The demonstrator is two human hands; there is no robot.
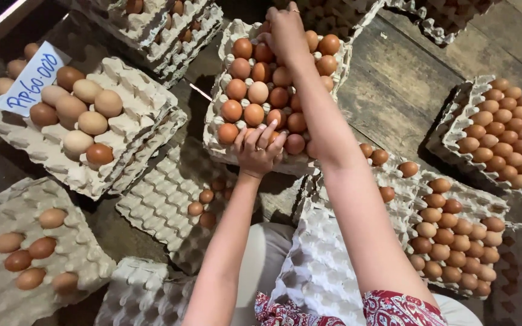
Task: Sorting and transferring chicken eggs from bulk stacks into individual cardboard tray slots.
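A grey pulp egg tray (pixel 220 102), full of brown eggs (pixel 255 90), sits at the top middle on a stack of trays. My left hand (pixel 260 151) grips its near edge, with fingers spread over the front eggs. My right hand (pixel 285 30) reaches across the eggs and holds the far edge; a ring shows on one finger. Both arms stretch forward from the bottom of the view.
To the left, a tray of larger pale eggs (pixel 92 115) carries a paper tag (pixel 31 78). A sparsely filled tray (pixel 31 253) lies lower left, and a nearly bare tray (pixel 164 199) in the middle. Full trays of small eggs (pixel 454 241) (pixel 502 133) lie right, an empty tray (pixel 321 265) over my lap.
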